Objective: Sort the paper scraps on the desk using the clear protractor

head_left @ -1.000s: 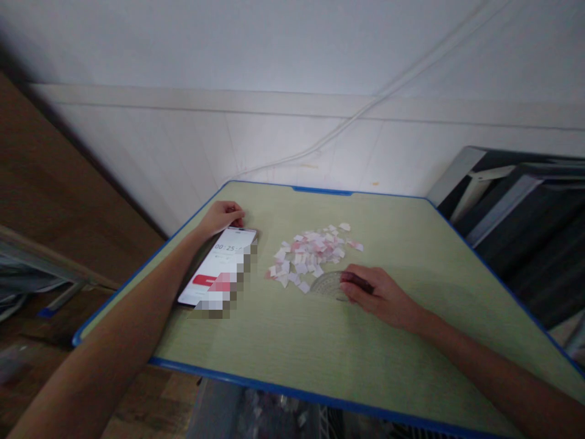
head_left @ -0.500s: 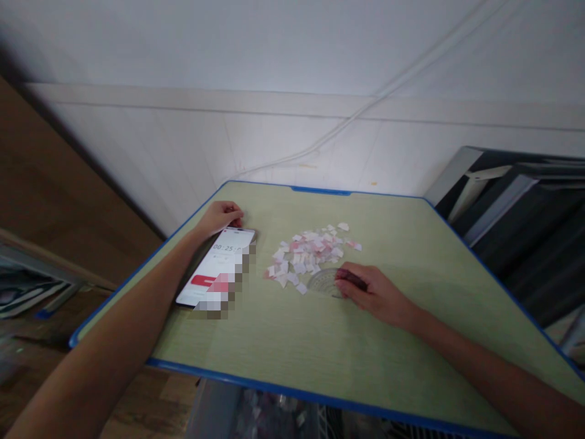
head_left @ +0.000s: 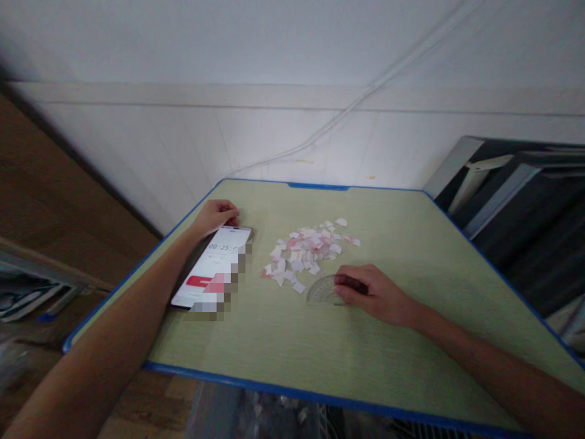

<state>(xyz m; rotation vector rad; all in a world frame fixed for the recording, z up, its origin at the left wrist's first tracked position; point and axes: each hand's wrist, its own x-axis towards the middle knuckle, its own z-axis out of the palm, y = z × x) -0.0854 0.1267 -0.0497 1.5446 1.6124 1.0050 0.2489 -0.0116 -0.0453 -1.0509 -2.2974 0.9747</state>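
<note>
My right hand [head_left: 361, 288] is closed around the right part of a clear protractor [head_left: 321, 291], whose curved side faces away from me. Just beyond the protractor lies a loose heap of small torn paper pieces [head_left: 304, 251], white and pale pink. At the table's left side rests my left hand [head_left: 218, 214] with its fingers curled in; whether anything is inside them is hidden. It lies at the top end of a phone [head_left: 212, 262], which shows a running timer and is partly blurred out.
The light green table [head_left: 256, 341] has a blue rim and stands against a white wall with a cable [head_left: 315, 139]. Dark flat panels [head_left: 516, 189] lean at the right. A brown wooden board [head_left: 68, 177] stands at the left. Below the front edge is a container [head_left: 256, 414] of bits.
The protractor in my right hand has shifted slightly towards me, away from the paper heap. My left hand stays by the phone. The view has tilted a little.
</note>
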